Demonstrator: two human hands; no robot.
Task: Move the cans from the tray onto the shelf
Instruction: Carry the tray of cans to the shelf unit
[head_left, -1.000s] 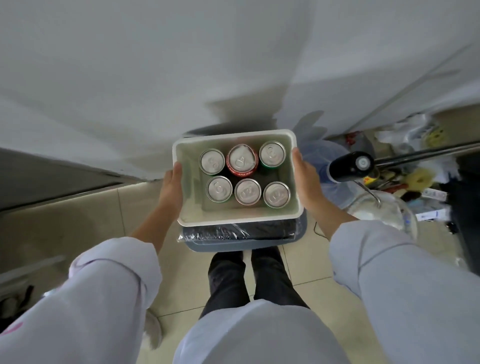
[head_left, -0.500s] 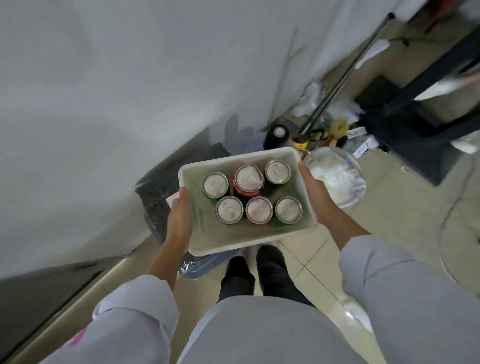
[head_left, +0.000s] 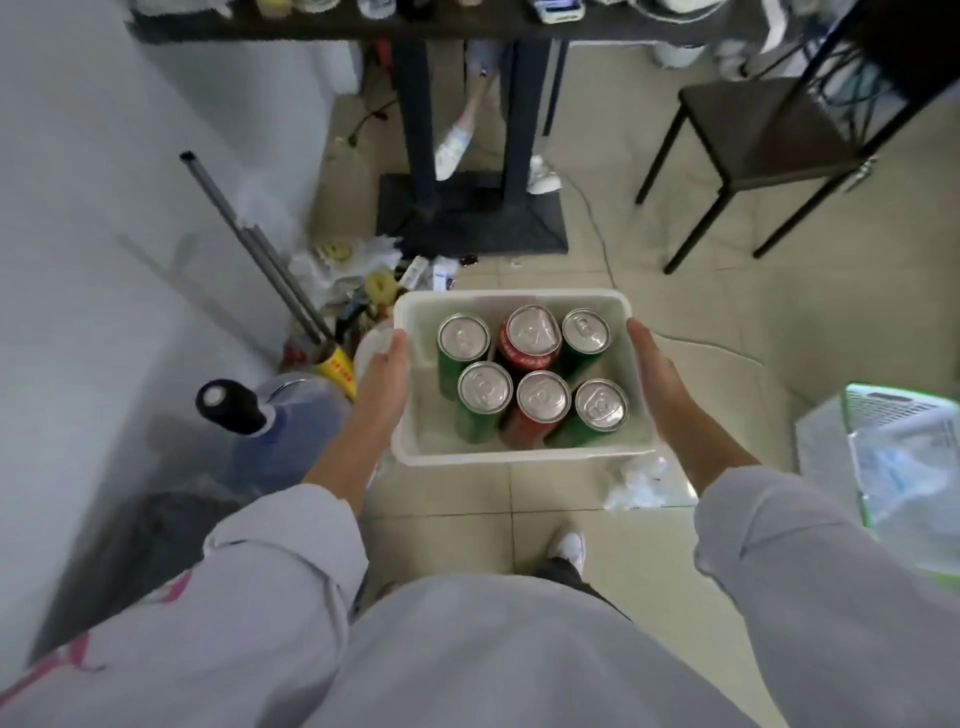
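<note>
A tiled floor (head_left: 675, 322) is seen from above, with a white wall (head_left: 104, 208) filling the 9 o'clock side; a dark table base (head_left: 470, 218) is set at 12 o'clock and a dark stool (head_left: 769, 135) at 1 o'clock. A large water bottle (head_left: 280, 431) with a black cap is placed at 8 o'clock of the tray, close against the wall, and metal rods (head_left: 260, 249) are leaned on the wall at 10 o'clock above a heap of clutter.

The white tray (head_left: 511, 457) is held above the floor at the centre of the view, well clear of any shelf; it is gripped at its two short sides. The left hand (head_left: 382, 382) is closed on the 9 o'clock rim, thumb laid over the edge; the right hand (head_left: 657, 379) is pressed flat along the 3 o'clock wall, fingers extended beneath and beside it, so that the tray is clamped between both.

Six cans (head_left: 537, 397) are stood upright inside the tray in two rows of three, touching one another; a red can (head_left: 532, 332) is placed at the middle of the far row; green cans are set at the corners.
</note>
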